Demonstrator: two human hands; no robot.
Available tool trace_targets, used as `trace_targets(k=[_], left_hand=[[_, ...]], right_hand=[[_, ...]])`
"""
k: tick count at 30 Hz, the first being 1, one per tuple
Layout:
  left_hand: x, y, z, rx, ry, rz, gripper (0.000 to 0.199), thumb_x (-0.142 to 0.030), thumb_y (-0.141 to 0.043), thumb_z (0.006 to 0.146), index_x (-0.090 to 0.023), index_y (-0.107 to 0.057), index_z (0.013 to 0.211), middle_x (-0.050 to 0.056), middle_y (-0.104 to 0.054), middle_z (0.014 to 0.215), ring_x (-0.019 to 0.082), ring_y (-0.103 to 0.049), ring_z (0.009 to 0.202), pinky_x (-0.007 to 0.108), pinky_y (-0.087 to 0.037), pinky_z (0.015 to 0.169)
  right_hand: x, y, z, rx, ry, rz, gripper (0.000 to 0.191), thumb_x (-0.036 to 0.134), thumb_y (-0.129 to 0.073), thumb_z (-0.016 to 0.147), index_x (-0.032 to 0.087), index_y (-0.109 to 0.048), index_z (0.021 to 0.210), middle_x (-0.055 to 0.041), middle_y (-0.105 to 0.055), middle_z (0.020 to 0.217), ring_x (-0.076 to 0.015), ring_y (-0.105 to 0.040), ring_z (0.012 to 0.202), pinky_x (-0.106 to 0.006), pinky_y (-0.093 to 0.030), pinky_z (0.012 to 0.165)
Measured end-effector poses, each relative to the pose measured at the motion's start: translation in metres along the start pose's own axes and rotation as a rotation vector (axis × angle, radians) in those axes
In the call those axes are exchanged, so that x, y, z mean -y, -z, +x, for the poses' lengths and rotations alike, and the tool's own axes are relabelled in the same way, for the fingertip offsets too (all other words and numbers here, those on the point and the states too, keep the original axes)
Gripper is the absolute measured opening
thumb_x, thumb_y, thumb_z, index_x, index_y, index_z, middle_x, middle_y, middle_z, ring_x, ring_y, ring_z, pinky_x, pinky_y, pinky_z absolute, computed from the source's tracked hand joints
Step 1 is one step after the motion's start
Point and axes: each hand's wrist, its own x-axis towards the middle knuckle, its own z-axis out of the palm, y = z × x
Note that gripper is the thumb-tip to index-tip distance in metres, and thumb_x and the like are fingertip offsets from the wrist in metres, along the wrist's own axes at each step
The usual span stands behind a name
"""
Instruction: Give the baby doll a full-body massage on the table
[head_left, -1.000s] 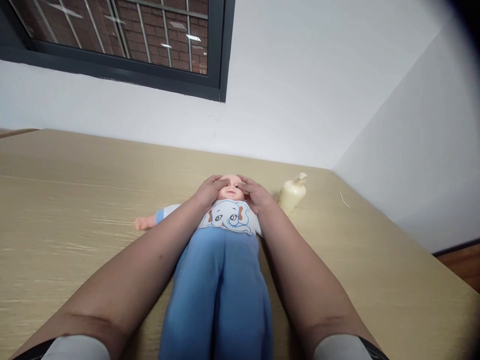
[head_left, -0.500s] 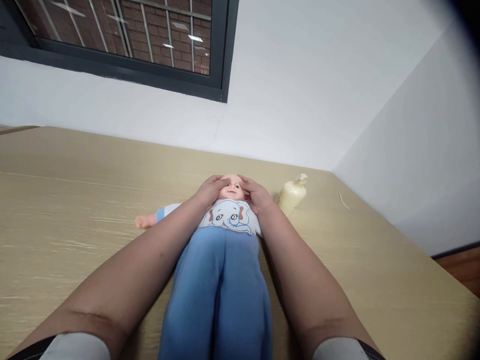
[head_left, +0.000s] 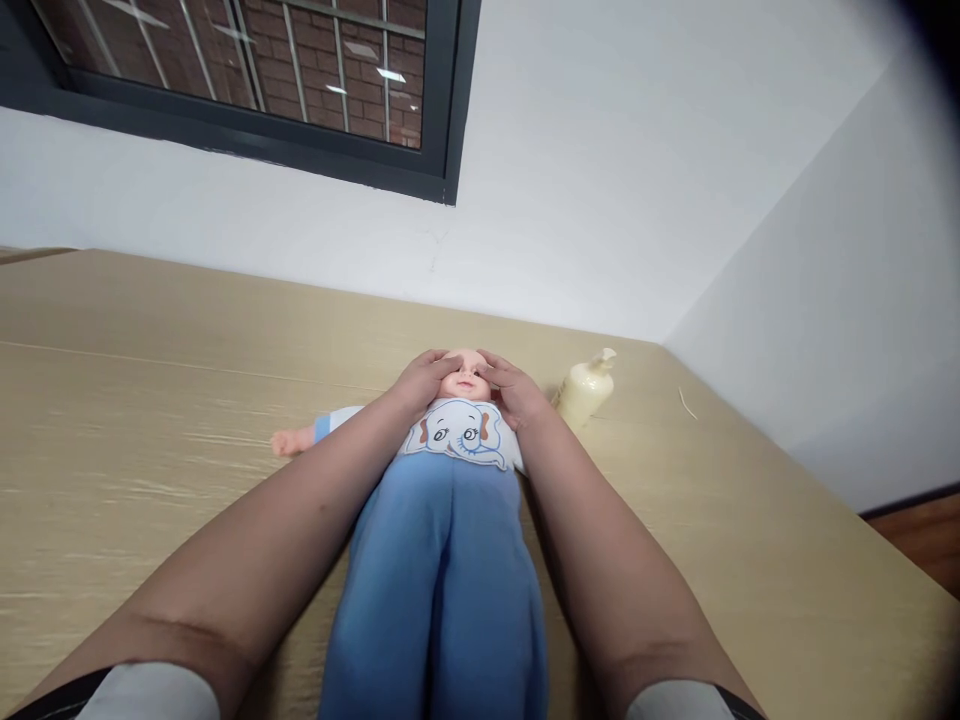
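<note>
A baby doll (head_left: 457, 433) lies on its back, its head at the far end, in a white top with an elephant print and blue trousers (head_left: 442, 560). My left hand (head_left: 425, 385) is wrapped round one side of the doll's head (head_left: 467, 383), its thumb across an eye. Round the other side curls my right hand (head_left: 516, 390), thumb at the second eye, which partly shows. Both hands cup the head between them; some fingers are hidden behind it. One doll arm (head_left: 296, 440) sticks out past my left forearm.
A cream pump bottle (head_left: 585, 390) stands just right of my right hand. Farther right, a thin pale strip (head_left: 687, 403) lies on the wood-coloured table (head_left: 150, 420). Behind the table rise a white wall (head_left: 562, 200) and a dark-framed window (head_left: 450, 100).
My right thumb has slid slightly inward, nearer the doll's eye. Both hands stay on the head, and the view has shifted a tiny bit.
</note>
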Motion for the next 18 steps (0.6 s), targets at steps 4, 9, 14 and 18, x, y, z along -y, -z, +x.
trace_targets(k=[4,9,14,18], left_hand=[[-0.0006,-0.0002,-0.0007,0.005,-0.006,0.005,0.018,-0.021,-0.069,0.078,-0.012,-0.065,0.093,0.01,-0.073,0.086,0.021,-0.068,0.073,0.03,-0.053,0.066],[-0.0004,-0.001,-0.002,-0.007,-0.003,-0.004,0.019,-0.022,-0.071,0.077,-0.013,-0.065,0.093,0.011,-0.073,0.088,0.022,-0.069,0.076,0.031,-0.053,0.066],[-0.0026,-0.0019,-0.0044,-0.035,0.006,0.0,0.019,-0.021,-0.071,0.078,-0.013,-0.065,0.094,0.01,-0.073,0.087,0.022,-0.068,0.074,0.031,-0.052,0.066],[-0.0055,-0.0024,-0.0063,-0.036,0.012,0.007,0.018,-0.021,-0.072,0.078,-0.013,-0.065,0.092,0.01,-0.073,0.084,0.021,-0.068,0.073,0.03,-0.052,0.066]], right_hand=[[0.0011,0.0016,-0.0009,-0.008,-0.023,0.002,0.067,0.017,-0.08,0.07,0.022,-0.058,0.133,-0.0073,-0.075,0.108,-0.023,-0.071,0.088,-0.037,-0.059,0.078],[-0.0008,0.0043,0.0013,-0.009,-0.013,0.002,0.065,0.02,-0.08,0.07,0.022,-0.059,0.132,-0.0072,-0.074,0.112,-0.0232,-0.072,0.091,-0.037,-0.06,0.08],[-0.0031,0.0057,0.0035,0.046,0.016,-0.021,0.063,0.021,-0.08,0.07,0.023,-0.06,0.13,-0.0071,-0.074,0.114,-0.0245,-0.072,0.094,-0.039,-0.06,0.082],[-0.0018,0.0069,0.0034,0.005,-0.016,-0.011,0.067,0.019,-0.081,0.068,0.023,-0.059,0.132,-0.007,-0.074,0.114,-0.0252,-0.071,0.098,-0.039,-0.06,0.084]])
